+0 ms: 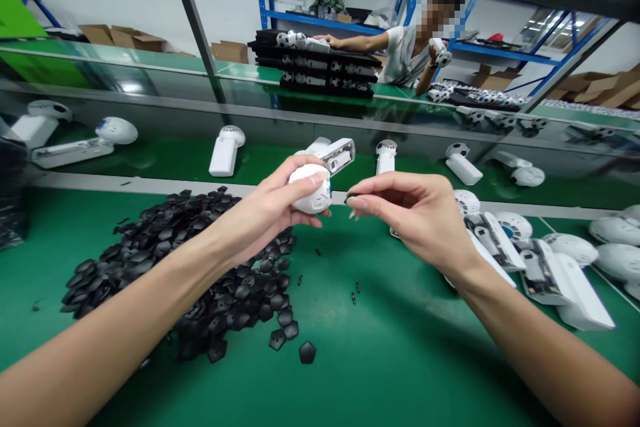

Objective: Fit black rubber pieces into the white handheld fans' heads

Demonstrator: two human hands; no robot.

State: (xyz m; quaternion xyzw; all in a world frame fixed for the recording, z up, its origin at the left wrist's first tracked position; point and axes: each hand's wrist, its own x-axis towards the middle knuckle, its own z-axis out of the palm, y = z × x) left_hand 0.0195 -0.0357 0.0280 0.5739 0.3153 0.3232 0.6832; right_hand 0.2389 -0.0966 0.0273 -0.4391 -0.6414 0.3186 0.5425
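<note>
My left hand (270, 207) is closed around a white plastic housing (313, 200) with a round ball-like head. The rectangular body of the housing points away to the upper right, its open side showing parts within. My right hand (423, 217) pinches a small dark piece (349, 197) between thumb and fingertips, just right of the round head and apart from it. Fingers cover most of that piece, so its shape is unclear. Below and left of my left hand spreads a heap of black pentagon pieces (145, 240), with one loose pentagon (307, 352) in front.
Several similar white housings (565, 280) lie at the right. Others, such as one housing (226, 152), line the green conveyor (175, 159) beyond the bench edge. Tiny black bits (354, 297) are scattered mid-bench. A co-worker (405, 53) stands across, by stacked black trays (320, 67).
</note>
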